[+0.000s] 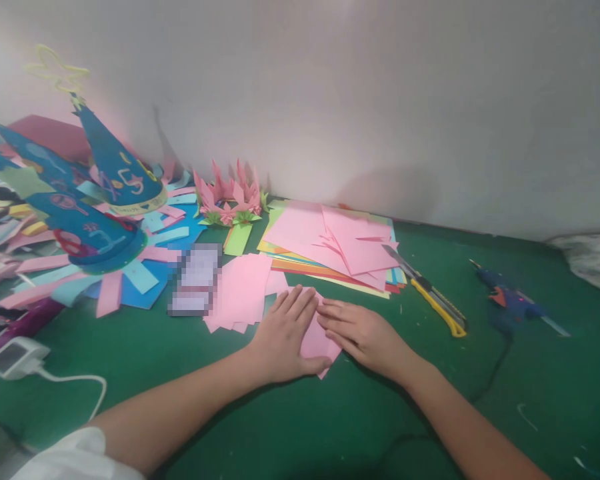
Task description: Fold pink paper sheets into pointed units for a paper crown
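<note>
A small piece of pink paper (317,343) lies on the green table in front of me. My left hand (287,337) rests flat on its left side, fingers stretched forward and thumb out to the right. From the other side, the fingers of my right hand (363,333) lie flat on its right edge. The hands cover much of the paper, so its exact folds are hidden. Just left of my left hand is a loose pile of pink paper pieces (243,290). Beyond both hands lies a stack of coloured sheets, with pink sheets (300,230) on top.
A yellow utility knife (437,303) lies right of the stack, and a blue glue gun (517,297) farther right. Blue cone hats (97,230) with paper strips crowd the left. A pink folded-paper crown (230,197), a blurred phone (196,279) and a white charger (17,357) are also there.
</note>
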The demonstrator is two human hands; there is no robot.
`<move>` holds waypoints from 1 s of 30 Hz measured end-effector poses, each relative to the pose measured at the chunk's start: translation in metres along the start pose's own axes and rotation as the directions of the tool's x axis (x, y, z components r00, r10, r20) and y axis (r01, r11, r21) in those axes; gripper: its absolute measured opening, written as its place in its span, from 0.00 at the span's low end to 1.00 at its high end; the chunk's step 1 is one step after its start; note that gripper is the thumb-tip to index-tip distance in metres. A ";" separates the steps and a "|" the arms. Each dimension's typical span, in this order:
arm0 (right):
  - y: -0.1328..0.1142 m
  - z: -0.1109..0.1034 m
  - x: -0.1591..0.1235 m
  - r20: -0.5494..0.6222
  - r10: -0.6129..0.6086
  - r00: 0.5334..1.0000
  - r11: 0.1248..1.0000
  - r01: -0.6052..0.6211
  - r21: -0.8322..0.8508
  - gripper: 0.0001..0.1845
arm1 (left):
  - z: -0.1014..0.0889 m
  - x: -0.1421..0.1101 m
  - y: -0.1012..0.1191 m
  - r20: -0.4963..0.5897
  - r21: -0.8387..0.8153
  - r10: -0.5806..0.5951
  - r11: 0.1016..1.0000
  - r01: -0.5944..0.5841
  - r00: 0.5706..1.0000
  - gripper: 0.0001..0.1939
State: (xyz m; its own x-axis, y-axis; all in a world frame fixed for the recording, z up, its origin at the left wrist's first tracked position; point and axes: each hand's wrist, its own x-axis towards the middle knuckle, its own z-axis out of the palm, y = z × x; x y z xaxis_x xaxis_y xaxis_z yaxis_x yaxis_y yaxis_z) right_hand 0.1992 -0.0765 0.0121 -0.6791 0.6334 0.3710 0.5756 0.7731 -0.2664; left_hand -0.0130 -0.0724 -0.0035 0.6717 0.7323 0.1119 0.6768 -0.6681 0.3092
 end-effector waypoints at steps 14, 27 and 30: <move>-0.002 0.002 0.004 -0.014 0.179 0.984 0.968 -0.173 0.183 0.13 | -0.004 0.002 0.003 -0.042 -0.036 -0.010 0.999 0.008 0.999 0.42; 0.004 0.006 0.010 -0.062 0.356 0.932 0.930 -0.347 0.121 0.18 | -0.007 0.003 0.005 -0.031 -0.028 0.017 0.999 -0.018 0.999 0.34; 0.001 0.008 0.012 -0.012 0.342 0.940 0.940 -0.342 -0.006 0.19 | -0.007 0.003 0.005 -0.026 -0.028 0.009 1.000 -0.010 1.000 0.33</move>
State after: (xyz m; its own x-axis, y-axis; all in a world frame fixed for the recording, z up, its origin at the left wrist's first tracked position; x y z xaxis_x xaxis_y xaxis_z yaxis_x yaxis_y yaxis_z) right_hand 0.1877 -0.0682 0.0088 -0.4357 0.8593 0.2680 0.7761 0.5094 -0.3716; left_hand -0.0093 -0.0724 0.0056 0.6697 0.7294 0.1396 0.6615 -0.6713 0.3344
